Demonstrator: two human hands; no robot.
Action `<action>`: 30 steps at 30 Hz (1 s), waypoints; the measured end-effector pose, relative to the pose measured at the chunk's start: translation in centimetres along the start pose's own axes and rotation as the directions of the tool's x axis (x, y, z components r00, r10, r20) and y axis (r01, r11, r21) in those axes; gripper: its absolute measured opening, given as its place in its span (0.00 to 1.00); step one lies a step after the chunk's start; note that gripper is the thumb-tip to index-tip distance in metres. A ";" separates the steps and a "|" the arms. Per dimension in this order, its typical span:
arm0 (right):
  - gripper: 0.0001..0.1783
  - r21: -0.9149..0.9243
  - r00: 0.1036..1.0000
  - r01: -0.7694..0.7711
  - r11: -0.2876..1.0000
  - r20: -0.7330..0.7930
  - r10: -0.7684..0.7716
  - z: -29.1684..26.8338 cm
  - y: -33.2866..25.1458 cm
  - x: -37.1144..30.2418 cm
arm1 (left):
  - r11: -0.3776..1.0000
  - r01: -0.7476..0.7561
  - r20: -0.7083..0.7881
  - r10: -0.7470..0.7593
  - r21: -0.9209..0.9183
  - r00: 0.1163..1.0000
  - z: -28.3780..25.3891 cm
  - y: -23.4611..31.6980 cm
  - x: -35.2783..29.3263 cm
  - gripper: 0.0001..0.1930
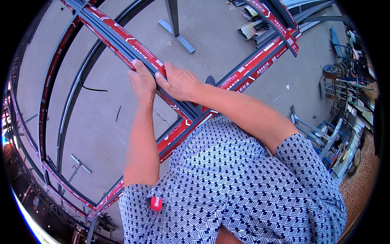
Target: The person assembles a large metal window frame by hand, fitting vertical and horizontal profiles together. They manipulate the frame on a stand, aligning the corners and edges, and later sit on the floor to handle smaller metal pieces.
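Observation:
A large window frame of dark grey metal profiles covered in red protective film lies in front of me, its middle bar (pixel 122 42) running from the upper left down to the near rail (pixel 254 67). My left hand (pixel 143 83) is closed round the left edge of this bar, its thumb on top. Just to its right, my right hand (pixel 180 83) grips the bar's other side, its thumb close to the left one. The undersides of my fingers are hidden. Dark grooves run along the bar. A thin black strip (pixel 94 89) curls down to the left of my hands.
A steel stand (pixel 172 20) with a flat foot rises beyond the bar. Metal profiles (pixel 308 16) lie in a pile at the far right. Trolleys with wheels (pixel 331 70) and more metal stock (pixel 333 138) stand along the right. Curved frame members (pixel 46 77) extend on the left.

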State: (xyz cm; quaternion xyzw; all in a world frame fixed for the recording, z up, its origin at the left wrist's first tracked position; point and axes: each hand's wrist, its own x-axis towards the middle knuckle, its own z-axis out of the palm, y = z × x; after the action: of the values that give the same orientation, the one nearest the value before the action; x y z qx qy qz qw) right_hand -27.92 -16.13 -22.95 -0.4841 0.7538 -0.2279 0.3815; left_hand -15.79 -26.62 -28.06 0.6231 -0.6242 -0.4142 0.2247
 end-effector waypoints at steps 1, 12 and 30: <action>0.33 0.012 1.000 0.007 1.000 -0.009 -0.007 0.2 0.2 0.1 | 1.000 -0.007 0.023 0.008 -0.028 1.000 0.0 0.0 0.1 0.45; 0.34 0.071 1.000 0.004 0.997 -0.015 -0.003 0.5 0.4 0.2 | 0.996 -0.025 0.077 0.031 -0.088 0.997 -0.1 -0.1 0.4 0.44; 0.35 0.137 0.999 -0.025 0.990 -0.040 0.031 0.6 0.6 0.2 | 0.995 -0.050 0.055 0.055 -0.083 0.997 -0.5 2.2 -0.6 0.41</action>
State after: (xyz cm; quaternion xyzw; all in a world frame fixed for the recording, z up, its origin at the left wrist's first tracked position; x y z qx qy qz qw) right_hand -27.76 -16.06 -23.81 -0.4415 0.7510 -0.2836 0.4008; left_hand -16.62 -26.45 -25.88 0.5846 -0.6292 -0.4511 0.2428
